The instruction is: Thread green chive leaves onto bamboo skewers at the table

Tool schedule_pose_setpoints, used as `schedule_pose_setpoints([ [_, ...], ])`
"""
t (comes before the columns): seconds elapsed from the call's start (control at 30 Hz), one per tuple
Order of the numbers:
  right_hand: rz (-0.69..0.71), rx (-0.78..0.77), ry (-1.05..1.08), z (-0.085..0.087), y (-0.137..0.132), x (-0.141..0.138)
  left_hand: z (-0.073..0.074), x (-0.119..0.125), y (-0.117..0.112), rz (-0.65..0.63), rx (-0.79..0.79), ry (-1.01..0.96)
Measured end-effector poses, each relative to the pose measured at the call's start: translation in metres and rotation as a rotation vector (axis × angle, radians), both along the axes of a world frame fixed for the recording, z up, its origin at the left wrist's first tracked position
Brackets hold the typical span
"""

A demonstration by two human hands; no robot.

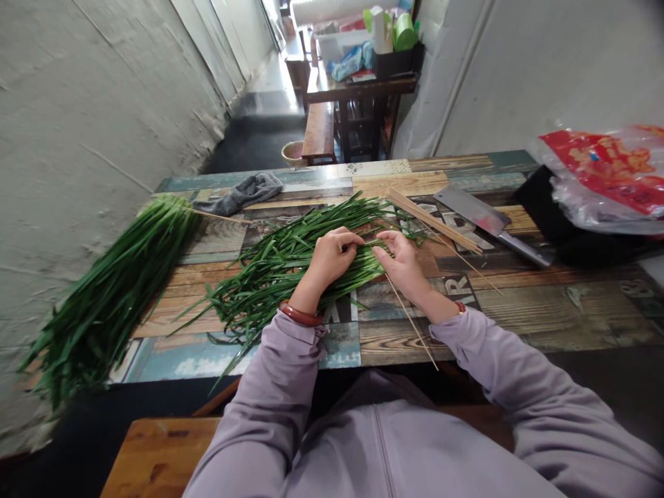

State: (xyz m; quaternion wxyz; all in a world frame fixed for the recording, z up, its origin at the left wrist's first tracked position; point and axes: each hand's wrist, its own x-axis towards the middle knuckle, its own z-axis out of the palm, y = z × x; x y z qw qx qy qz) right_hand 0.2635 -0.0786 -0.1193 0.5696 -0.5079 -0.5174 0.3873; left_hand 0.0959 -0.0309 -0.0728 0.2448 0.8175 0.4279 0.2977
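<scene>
Loose garlic chives [280, 249] lie across the middle of the table, leaves to the left and pale stems to the right. My left hand [335, 259] is closed in a pinch at the stems from above. At the stem ends, my right hand [402, 263] has its thumb and fingers curled around the chives. A thin bamboo skewer [412, 318] slants from beneath my right hand toward the table's front edge; its upper end is hidden. Beyond that hand lies a bundle of bamboo skewers [436, 221], with one loose skewer [467, 263] beside it.
At the left edge lies a big bunch of chives [119, 297], a skewer at its stem end. Behind are a grey cloth [241, 194] and, to the right, a cleaver [482, 218]. A black container [550, 207] with a red-and-clear plastic bag [606, 173] stands far right.
</scene>
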Motion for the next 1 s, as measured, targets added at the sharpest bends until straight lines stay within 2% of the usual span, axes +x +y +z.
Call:
schedule_pose_setpoints([
  [0.17, 0.004, 0.003, -0.024, 0.000, -0.001, 0.001, 0.002, -0.001, 0.000, -0.101, -0.009, -0.036],
  [0.43, -0.005, -0.014, -0.107, 0.007, -0.005, 0.003, 0.000, -0.001, 0.000, -0.076, -0.058, -0.017],
  [0.67, -0.013, -0.080, -0.154, 0.003, -0.001, 0.004, 0.005, 0.002, -0.005, -0.082, -0.067, -0.043],
  [0.8, -0.018, -0.072, -0.167, 0.002, 0.000, 0.003, 0.002, 0.000, 0.000, 0.041, -0.097, -0.070],
  [0.9, -0.010, -0.039, -0.195, 0.003, -0.001, 0.002, -0.005, -0.006, 0.011, 0.212, -0.014, -0.064],
  [1.0, -0.004, -0.022, -0.223, 0.004, -0.001, 0.000, -0.011, -0.010, 0.022, 0.280, 0.051, 0.015],
])
